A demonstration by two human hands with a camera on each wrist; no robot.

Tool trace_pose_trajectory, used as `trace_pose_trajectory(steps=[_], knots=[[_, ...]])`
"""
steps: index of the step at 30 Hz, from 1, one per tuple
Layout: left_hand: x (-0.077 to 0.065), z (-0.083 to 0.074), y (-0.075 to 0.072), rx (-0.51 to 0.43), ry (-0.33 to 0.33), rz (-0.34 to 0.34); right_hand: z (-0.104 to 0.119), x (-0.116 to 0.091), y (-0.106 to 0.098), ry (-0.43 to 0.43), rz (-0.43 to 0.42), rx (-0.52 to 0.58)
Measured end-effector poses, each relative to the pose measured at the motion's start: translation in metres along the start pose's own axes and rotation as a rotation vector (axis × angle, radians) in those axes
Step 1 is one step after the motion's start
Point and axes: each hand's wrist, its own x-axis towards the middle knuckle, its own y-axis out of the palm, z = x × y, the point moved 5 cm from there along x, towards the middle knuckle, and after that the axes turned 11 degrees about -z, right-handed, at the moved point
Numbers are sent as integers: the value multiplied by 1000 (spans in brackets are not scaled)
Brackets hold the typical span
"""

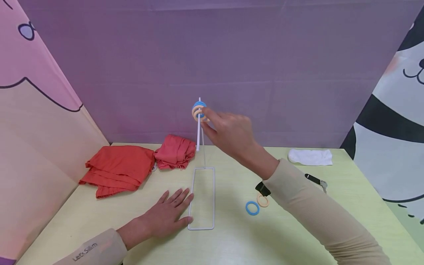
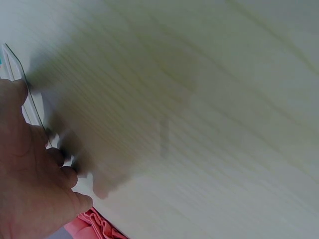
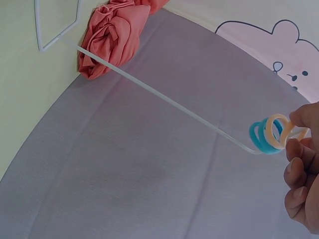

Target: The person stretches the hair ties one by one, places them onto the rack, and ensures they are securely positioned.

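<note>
A thin white wire stand [image 1: 214, 198] has a rectangular base on the table and a tall post with a bent arm at its top. Blue rings [image 3: 264, 139] and a peach ring [image 3: 271, 130] hang on that arm. My right hand [image 1: 232, 132] is raised at the arm, pinching a peach ring [image 1: 206, 118] between thumb and index finger, around or beside the rod's front end. Lying palm down, my left hand [image 1: 169, 213] has its fingers spread and its fingertips at the left side of the base.
A blue ring [image 1: 252, 208] and a peach ring [image 1: 263, 201] lie right of the base. Behind left are a red folded cloth [image 1: 122, 167] and a smaller red bundle [image 1: 175, 151]. A white cloth [image 1: 310, 157] and a key with a black fob [image 1: 314, 179] lie at right.
</note>
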Motion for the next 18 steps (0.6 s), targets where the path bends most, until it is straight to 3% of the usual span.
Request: trace_pose_trajectory(steps=[12,18], knots=[[0,4,1,-11,17,-13,1,5,1,31,71,-33],[1,5,1,0,8,-1,-5,-2,-18,67,133,14]])
